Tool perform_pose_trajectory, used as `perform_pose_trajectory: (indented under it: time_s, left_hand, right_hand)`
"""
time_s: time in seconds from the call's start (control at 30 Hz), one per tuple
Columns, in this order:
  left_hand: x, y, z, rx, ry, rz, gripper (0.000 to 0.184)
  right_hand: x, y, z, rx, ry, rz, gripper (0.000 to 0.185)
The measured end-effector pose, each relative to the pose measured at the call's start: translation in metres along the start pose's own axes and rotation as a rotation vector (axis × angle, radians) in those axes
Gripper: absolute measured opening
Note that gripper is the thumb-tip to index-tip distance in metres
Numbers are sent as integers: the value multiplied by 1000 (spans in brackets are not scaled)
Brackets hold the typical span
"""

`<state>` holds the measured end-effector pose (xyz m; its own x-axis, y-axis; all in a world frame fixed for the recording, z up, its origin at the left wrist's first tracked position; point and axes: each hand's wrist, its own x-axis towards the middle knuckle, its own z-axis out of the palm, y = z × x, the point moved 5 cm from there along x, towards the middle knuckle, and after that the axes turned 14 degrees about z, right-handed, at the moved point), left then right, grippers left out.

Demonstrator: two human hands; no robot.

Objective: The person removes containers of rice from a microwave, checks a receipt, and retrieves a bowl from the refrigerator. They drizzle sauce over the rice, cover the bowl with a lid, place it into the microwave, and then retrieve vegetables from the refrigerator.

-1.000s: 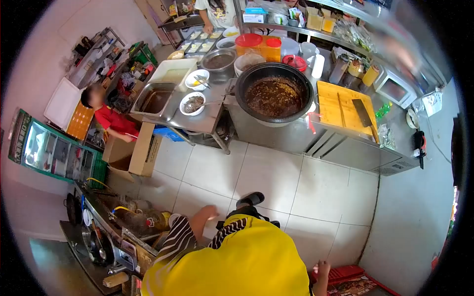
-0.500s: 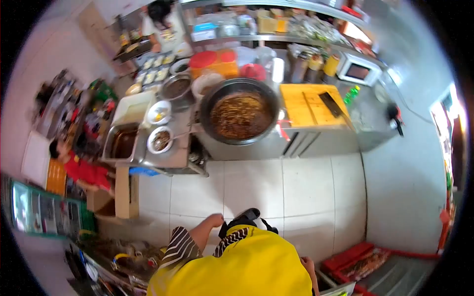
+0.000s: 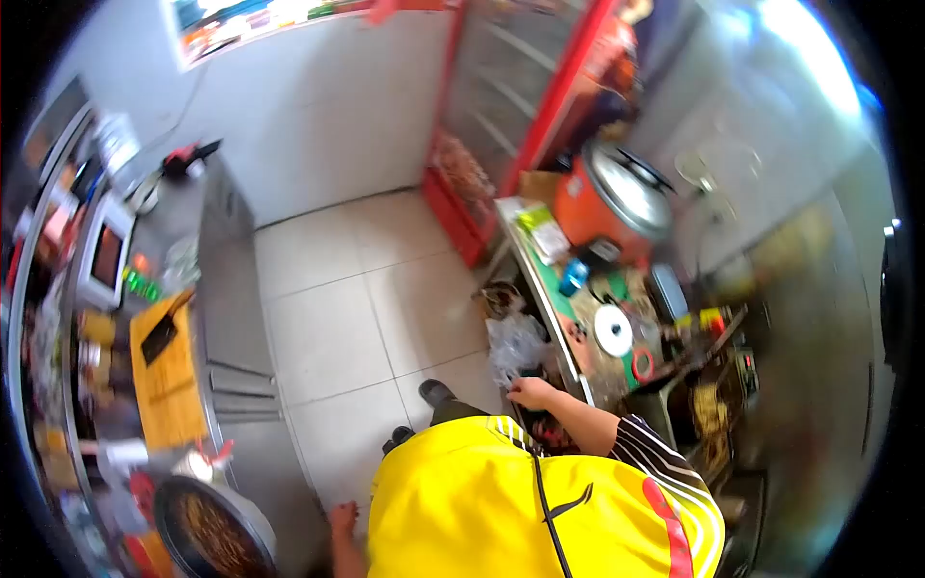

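My left hand (image 3: pixel 344 518) hangs low at my side, small and slightly blurred, its fingers loosely curled and nothing visible in them. The floor lies beneath it, and the big dark pot (image 3: pixel 214 530) of brown food is to its left. My right hand (image 3: pixel 530 392) is in front of the side table's edge, fingers curled in, with no object showing in it. Just beyond that hand sits a translucent plastic bag (image 3: pixel 515 349) under the table; whether they touch I cannot tell.
On the right-hand table (image 3: pixel 549 303) are an orange cooker (image 3: pixel 614 202) with a metal lid, a blue can (image 3: pixel 573 277) and a white lid (image 3: pixel 613 330). A red-framed cabinet (image 3: pixel 470 236) stands ahead. Leftward, a cleaver (image 3: pixel 159 339) lies on a yellow cutting board (image 3: pixel 166 385). Tiled floor (image 3: pixel 332 328) runs between.
My view has swung to the right: the pot and cutting board moved to the left side, and the right-hand table came into view. My right hand is now beside that table.
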<state>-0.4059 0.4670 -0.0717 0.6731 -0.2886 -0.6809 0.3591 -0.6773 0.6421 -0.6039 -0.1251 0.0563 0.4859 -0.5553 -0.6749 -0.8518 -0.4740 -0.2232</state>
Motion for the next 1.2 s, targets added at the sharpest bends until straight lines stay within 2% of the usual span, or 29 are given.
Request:
perform_pose_trajectory:
  time_s: [0.03,0.17,0.23,0.27,0.37,0.4,0.5,0.53,0.57,0.63,0.67,0.87,0.97,1.07,1.2]
  left_hand:
    - [-13,53,4,110,-110,86,23]
    - [30,64,20,381,-253,346,25]
    - [57,64,20,494,-277,453,26]
    - [66,76,19,532,-270,499,27]
    - [33,147,8,247,-132,459,23]
    - [46,142,5,235,-170,303,16]
    - [58,131,-14,49,-175,95,13]
    - [44,147,-15,53,-114,212,15]
    - [33,160,-15,233,-116,262,16]
    - [27,179,-18,597,-121,363,19]
    - [30,183,-12,654,-135,375,19]
    - [78,215,20,536,-194,343,19]
    - [96,234,31,486,-214,340,19]
    - [115,248,39,427,-228,345,19]
    - [165,243,35,302,-246,343,20]
  right_hand:
    - [-14,1,14,5,-37,-7,34]
    - [-46,37,83,-30,-168,98,34]
    - [-45,66,118,-131,-199,-9,36]
    - [-56,71,115,-40,-243,144,37]
    - [-47,89,116,-141,-305,108,36]
    - [-49,91,102,-62,-333,206,37]
    - [11,101,96,-145,-403,219,36]
    - [23,92,78,-117,-234,159,36]
    - [37,79,57,-85,-63,99,35]
    - [66,52,22,116,-72,148,33]
    - [72,35,0,197,-25,141,33]
    - [95,-29,-77,340,49,15,35]
    - [116,-9,-69,390,43,49,35]
    - [125,29,-45,283,-48,141,35]
    - [119,81,-14,136,-117,109,36]
